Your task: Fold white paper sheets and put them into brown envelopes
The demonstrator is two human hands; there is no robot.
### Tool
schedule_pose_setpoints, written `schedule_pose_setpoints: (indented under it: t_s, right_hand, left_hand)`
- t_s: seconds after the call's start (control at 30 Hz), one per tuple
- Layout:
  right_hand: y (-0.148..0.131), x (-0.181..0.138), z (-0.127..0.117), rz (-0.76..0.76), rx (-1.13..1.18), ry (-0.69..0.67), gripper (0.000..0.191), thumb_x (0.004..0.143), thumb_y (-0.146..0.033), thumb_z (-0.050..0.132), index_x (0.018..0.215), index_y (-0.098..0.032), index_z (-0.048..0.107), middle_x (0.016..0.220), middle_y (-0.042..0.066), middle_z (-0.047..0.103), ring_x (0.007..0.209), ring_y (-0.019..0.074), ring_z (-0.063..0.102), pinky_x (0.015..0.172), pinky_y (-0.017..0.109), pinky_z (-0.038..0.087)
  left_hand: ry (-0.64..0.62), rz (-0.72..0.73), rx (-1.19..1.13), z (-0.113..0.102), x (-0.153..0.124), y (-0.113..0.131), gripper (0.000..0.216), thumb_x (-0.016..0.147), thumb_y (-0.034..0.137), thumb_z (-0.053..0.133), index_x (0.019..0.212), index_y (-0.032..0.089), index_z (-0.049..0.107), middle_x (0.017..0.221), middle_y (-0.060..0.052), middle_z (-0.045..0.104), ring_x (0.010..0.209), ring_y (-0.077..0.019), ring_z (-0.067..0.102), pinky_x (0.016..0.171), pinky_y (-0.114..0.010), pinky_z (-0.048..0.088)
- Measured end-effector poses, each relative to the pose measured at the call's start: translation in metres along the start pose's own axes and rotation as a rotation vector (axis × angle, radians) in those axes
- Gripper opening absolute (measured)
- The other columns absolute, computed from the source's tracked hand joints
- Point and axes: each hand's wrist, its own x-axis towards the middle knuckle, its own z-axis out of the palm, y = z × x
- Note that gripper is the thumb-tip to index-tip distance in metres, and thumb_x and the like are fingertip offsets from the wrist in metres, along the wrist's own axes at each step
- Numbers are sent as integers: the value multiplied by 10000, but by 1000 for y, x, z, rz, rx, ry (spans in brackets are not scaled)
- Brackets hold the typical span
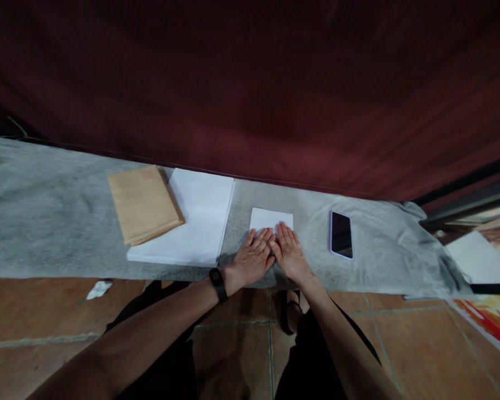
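Both palms lie flat, side by side, on a small white sheet of paper [270, 216], which looks folded and rests on a grey cloth. My left hand [255, 256], below a black wristband [218, 284], covers the paper's lower left part with fingers stretched out. My right hand [290, 253] covers its lower right part, fingers also straight, thumb close to the left hand. The paper's near edge is hidden under the hands. Left of them lies a stack of larger white paper [204, 216], with a pile of brown envelopes [145, 203] overlapping its left side.
A phone [341, 235] with a dark screen lies right of my hands. The grey cloth [45, 216] covers a long narrow surface against a dark red hanging [250, 100]. A crumpled white scrap [99, 289] is on the tiled floor [233, 355]. White paper [481, 256] lies at the far right.
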Motion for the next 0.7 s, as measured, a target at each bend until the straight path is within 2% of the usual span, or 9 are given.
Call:
schedule_pose_setpoints:
  t_s: [0.2,0.37,0.53,0.7]
  right_hand:
    - [5,-6,-2,4,-50,5,667,1081,-489,256,1609,-82,270,1677,181,233,1568,279,209,1262,512,229]
    - [7,-12,-4,28,-60,-4,632,1083,-446,267,1627,-125,229,1682,150,235,1566,274,216,1260,522,220]
    - [7,-14,-9,40,-70,-24,626,1077,-442,290,1622,-136,250,1674,138,265,1560,272,239,1261,522,210]
    - [8,-14,-11,41,-76,-24,622,1064,-445,357,1600,-132,316,1662,123,298,1549,278,271,1267,504,201]
  left_hand:
    - [-6,-33,-8,-4,3,1,604,1049,400,273,1554,81,361,1646,-164,334,1565,-261,215,1280,-522,78]
    - [-22,-55,-34,-2,8,-4,636,1039,441,277,1582,112,315,1662,-144,309,1574,-259,184,1279,-534,86]
    - [-88,-54,-71,-5,15,-13,573,1050,362,210,1580,188,342,1665,-94,322,1568,-229,211,1273,-545,117]
    - [-53,-61,-43,-6,27,-15,560,1036,313,235,1567,208,378,1668,-79,316,1563,-227,226,1276,-543,127]
